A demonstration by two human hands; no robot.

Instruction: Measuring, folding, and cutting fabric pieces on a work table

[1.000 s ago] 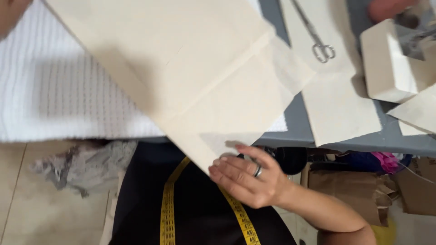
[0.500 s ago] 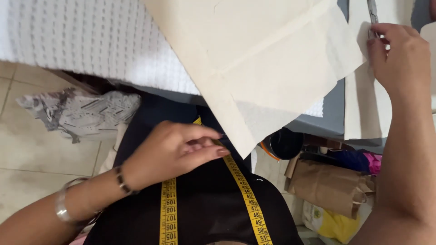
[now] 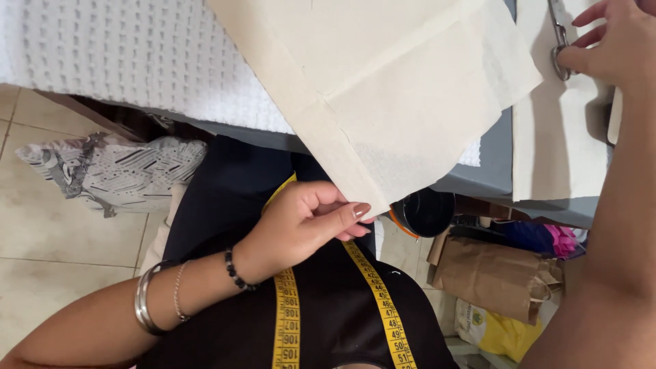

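Observation:
A large folded piece of cream fabric (image 3: 389,82) hangs over the near edge of the grey table (image 3: 492,178). My left hand (image 3: 307,222) pinches its lowest corner between thumb and fingers, just below the table edge. My right hand (image 3: 615,48) rests at the top right on metal scissors (image 3: 559,41) that lie on a second cream fabric piece (image 3: 557,143); the fingers touch the scissor handles. A yellow measuring tape (image 3: 287,321) hangs round my neck over a black top.
A white textured cloth (image 3: 123,55) covers the left of the table. A patterned grey rag (image 3: 116,171) lies on the tiled floor at left. Under the table at right stand a black round container (image 3: 425,212), a brown paper bag (image 3: 495,277) and a yellow bag (image 3: 492,331).
My right hand left the fabric corner and went up to the scissors at top right. My left hand came in and took the corner. The view shifted slightly.

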